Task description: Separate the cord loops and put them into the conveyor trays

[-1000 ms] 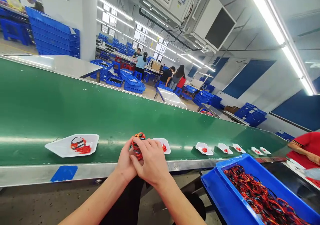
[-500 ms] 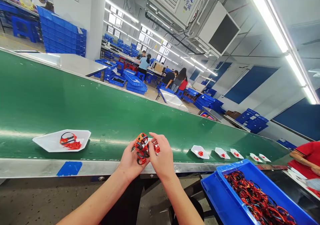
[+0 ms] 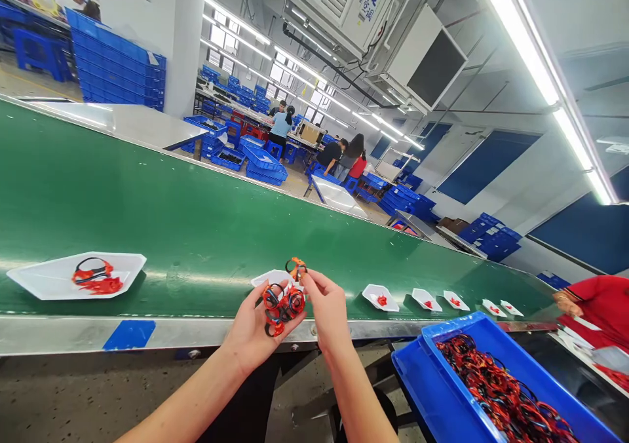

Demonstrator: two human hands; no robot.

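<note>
My left hand (image 3: 255, 331) is cupped under several small coiled wire bundles (image 3: 282, 304) in red, black and blue, its fingers curled round them. Between thumb and fingertips, my right hand (image 3: 327, 308) pinches a single orange and black coiled wire bundle (image 3: 295, 269), raised just above the others. Behind both hands a white tray (image 3: 263, 278) sits on the green conveyor belt (image 3: 196, 213), mostly hidden by them. Farther left, another white tray (image 3: 34, 279) carries a coiled wire bundle (image 3: 92, 270) and a pile of small red pieces (image 3: 104, 287).
Several white trays (image 3: 367, 293) with red pieces line the belt to the right. A blue crate (image 3: 432, 358) full of coiled wires stands at lower right. A metal rail (image 3: 187, 333) with blue tape (image 3: 129, 335) edges the belt. At far right is a co-worker in red (image 3: 602, 305).
My right hand has drawn one coiled wire bundle up and away from the clump in my left hand. The trays have shifted left, uncovering part of the tray behind my hands.
</note>
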